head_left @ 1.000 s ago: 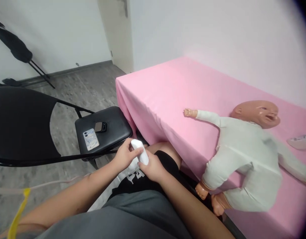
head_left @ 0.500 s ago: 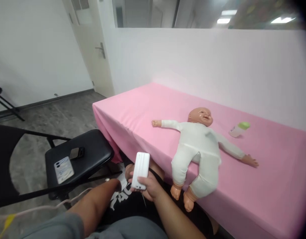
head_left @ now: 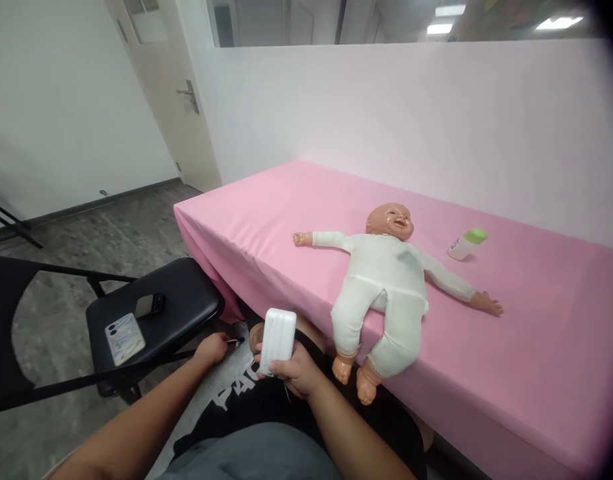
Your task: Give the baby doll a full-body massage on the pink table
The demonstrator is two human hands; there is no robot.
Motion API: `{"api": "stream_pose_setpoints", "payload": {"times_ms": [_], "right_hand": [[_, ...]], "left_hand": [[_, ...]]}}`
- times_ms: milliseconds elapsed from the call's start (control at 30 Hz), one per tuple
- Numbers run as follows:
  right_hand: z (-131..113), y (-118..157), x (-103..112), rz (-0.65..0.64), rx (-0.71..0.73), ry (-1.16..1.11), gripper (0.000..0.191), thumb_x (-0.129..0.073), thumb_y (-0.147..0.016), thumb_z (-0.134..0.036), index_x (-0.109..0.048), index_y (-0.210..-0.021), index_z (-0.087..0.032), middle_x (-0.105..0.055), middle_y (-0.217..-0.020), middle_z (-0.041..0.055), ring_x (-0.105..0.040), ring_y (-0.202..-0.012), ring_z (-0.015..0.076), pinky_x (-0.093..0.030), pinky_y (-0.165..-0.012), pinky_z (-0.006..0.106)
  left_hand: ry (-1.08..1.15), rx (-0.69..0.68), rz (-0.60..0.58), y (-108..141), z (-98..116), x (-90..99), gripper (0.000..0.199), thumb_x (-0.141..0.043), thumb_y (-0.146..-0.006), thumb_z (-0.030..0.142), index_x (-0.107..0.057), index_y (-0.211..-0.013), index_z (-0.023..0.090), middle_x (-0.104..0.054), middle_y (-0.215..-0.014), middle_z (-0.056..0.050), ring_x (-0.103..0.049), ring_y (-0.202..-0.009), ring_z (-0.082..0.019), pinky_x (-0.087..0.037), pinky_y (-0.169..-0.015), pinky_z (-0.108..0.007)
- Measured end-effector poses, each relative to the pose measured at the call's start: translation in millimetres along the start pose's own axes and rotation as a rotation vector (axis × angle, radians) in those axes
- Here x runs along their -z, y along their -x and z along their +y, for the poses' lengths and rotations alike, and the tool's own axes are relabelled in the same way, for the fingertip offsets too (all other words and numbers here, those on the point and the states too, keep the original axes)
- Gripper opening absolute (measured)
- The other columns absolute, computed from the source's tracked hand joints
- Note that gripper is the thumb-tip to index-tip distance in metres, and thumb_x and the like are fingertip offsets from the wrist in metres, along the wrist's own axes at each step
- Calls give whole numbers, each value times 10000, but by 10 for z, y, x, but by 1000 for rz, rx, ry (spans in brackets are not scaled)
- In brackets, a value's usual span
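Observation:
My right hand [head_left: 297,368] is wrapped round a white rectangular device [head_left: 279,341], held upright above my lap. Beside the black chair, my left hand [head_left: 212,349] is low down with its fingers closed on a small thin dark item [head_left: 235,341], too small to name. A baby doll [head_left: 386,273] in a white suit lies face up on the pink-covered table [head_left: 266,220], arms spread, feet over the near edge. To the right of the doll stands a tilted-looking white bottle with a green cap [head_left: 467,245].
The black chair [head_left: 186,293] at the left bears a marbled phone [head_left: 125,339] and a dark phone-like device [head_left: 149,305]. A door [head_left: 181,100] and a wall with a window are behind the table. Another chair's legs [head_left: 11,220] show at the far left.
My left hand has come out from near my lap and moved left, and the small dark item now shows at its fingers. The white device stays in my right hand. The view has shifted slightly.

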State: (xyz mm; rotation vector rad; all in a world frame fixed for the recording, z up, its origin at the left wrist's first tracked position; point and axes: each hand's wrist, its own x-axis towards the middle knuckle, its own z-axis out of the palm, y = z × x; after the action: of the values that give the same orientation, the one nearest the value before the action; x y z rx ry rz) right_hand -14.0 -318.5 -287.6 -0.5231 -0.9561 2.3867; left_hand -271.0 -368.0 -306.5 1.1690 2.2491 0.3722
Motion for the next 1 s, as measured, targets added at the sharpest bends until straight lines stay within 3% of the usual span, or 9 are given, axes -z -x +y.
{"api": "stream_pose_setpoints", "payload": {"times_ms": [67,167,300,367,467,633,800,900,1000], "right_hand": [[43,-30,-20,42,-6,-32,694,-985,-582,-290,-697,-1195,-136,-738,-1182,153,-724,-1045,321,-663,-743,431],[69,-66,-48,102,-10,-130,697,-973,-599,-274,-666,-1215,-165,-725,-1226,151,-725,-1057,338,-663,-712,443],[1,-73,-68,99,-31,-246,658,-907,-658,-260,-647,-1252,-150,-703,-1268,159,-703,-1141,361,-655,-773,466],[-53,-67,-68,26,-45,-319,693,-873,-663,-247,-621,-1303,-170,-670,-1342,142,-689,-1185,357,-638,-857,490],[-120,-57,-71,-86,-38,-409,685,-832,-670,-238,-593,-1312,-206,-642,-1397,114,-645,-1266,327,-586,-992,524],[-160,-55,-100,-65,48,-345,621,-815,-701,-244,-594,-1281,-223,-696,-1270,97,-643,-1236,287,-595,-971,486],[-129,-35,-75,-51,66,-273,601,-846,-659,-209,-660,-1229,-154,-719,-1226,114,-692,-1127,268,-606,-925,394],[-108,-10,-12,-96,16,-207,596,-853,-659,-223,-669,-1217,-123,-758,-1081,118,-729,-1020,278,-613,-898,416],[-104,10,51,-124,-2,-165,607,-857,-655,-228,-658,-1220,-134,-767,-990,100,-741,-980,292,-617,-887,453]], "left_hand": [[-115,-5,-3,33,8,215,178,-629,-880,197,-777,-977,175,-767,-1007,-131,-715,-990,-330,-528,-886,-431],[-228,-82,78,213,196,542,335,-537,-858,214,-801,-1060,254,-790,-1047,-111,-719,-1003,-347,-513,-862,-422],[169,-265,132,625,467,757,404,-489,-886,251,-760,-1186,268,-782,-1114,-43,-720,-1027,-266,-544,-927,-357],[284,-363,127,807,510,728,429,-496,-888,248,-744,-1238,266,-772,-1151,-33,-719,-1032,-244,-550,-955,-337],[191,-466,87,975,477,592,439,-536,-886,252,-743,-1271,282,-754,-1223,-39,-704,-1091,-254,-536,-998,-346],[59,-503,-120,1068,465,415,458,-596,-820,200,-760,-1236,300,-755,-1109,-58,-690,-1023,-262,-521,-951,-359],[530,-239,-271,947,690,303,609,-724,-829,516,-655,-1363,232,-717,-1236,-110,-687,-976,-258,-547,-797,-334],[856,-62,-330,828,904,198,613,-670,-838,669,-713,-1149,142,-717,-934,-100,-665,-794,-214,-521,-682,-300],[1049,-9,-408,768,1086,83,506,-760,-787,615,-691,-910,129,-561,-629,4,-536,-561,-134,-480,-595,-276]]}}
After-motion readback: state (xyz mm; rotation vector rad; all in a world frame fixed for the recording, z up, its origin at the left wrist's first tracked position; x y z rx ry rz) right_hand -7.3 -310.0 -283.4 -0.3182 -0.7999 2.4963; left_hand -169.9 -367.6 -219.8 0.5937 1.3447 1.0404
